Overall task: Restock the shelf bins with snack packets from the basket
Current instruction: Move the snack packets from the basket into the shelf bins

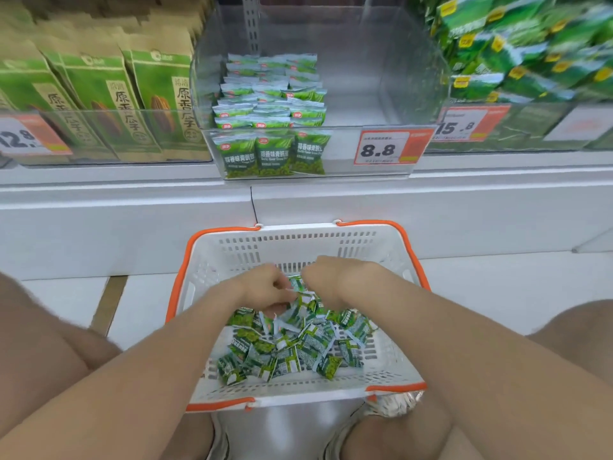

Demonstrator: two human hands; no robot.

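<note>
A white basket with orange handles (pixel 298 242) stands on the floor in front of me. A loose heap of small green snack packets (pixel 298 346) lies in it. My left hand (pixel 265 285) and my right hand (pixel 326 277) are both down in the basket, fingers curled over packets (pixel 300 293) at the top of the heap. Above, a clear shelf bin (pixel 381 94) holds neat rows of the same green packets (pixel 270 107) along its left side; its right side is bare.
Tall green and brown bags (pixel 99 101) fill the bin to the left. Green packets (pixel 530 44) crowd the bin to the right. Price tags read 8.8 (pixel 386 149) and 15.8 (pixel 464 126). A white shelf ledge (pixel 132 220) runs below the bins. My knees flank the basket.
</note>
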